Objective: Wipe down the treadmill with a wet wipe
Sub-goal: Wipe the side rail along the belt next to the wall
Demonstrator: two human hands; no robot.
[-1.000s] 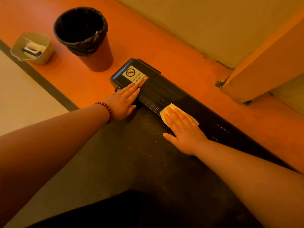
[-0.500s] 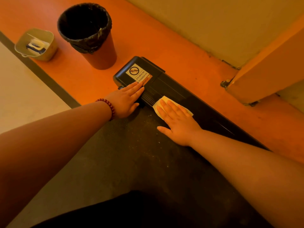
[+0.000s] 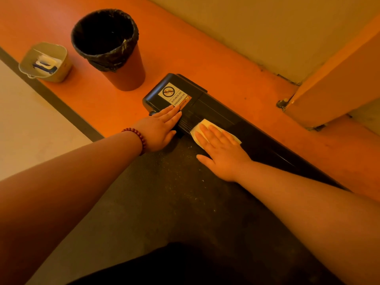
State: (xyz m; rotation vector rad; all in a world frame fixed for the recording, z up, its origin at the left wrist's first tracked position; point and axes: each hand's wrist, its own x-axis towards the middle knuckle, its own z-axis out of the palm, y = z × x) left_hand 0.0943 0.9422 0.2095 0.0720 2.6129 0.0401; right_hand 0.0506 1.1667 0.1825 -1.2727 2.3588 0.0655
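Midway, seemingly: right hand (image 3: 221, 151) presses the wet wipe (image 3: 205, 125) with flat fingers onto the treadmill (image 3: 257, 140) side rail; left hand (image 3: 159, 128) rests flat near its end cap. Dusty belt (image 3: 174, 192) looks unwiped.

The wet wipe (image 3: 206, 122) lies on the treadmill's side rail (image 3: 259, 140), under the right hand's (image 3: 223, 153) flat fingers. Just left of it, the left hand (image 3: 159, 129) rests at the rail's end cap (image 3: 153, 97), its fingertips reaching the warning label (image 3: 174, 95). Beyond the cap a lined bin (image 3: 123, 73) stands on the floor, with a small tub (image 3: 60, 68) to its left.
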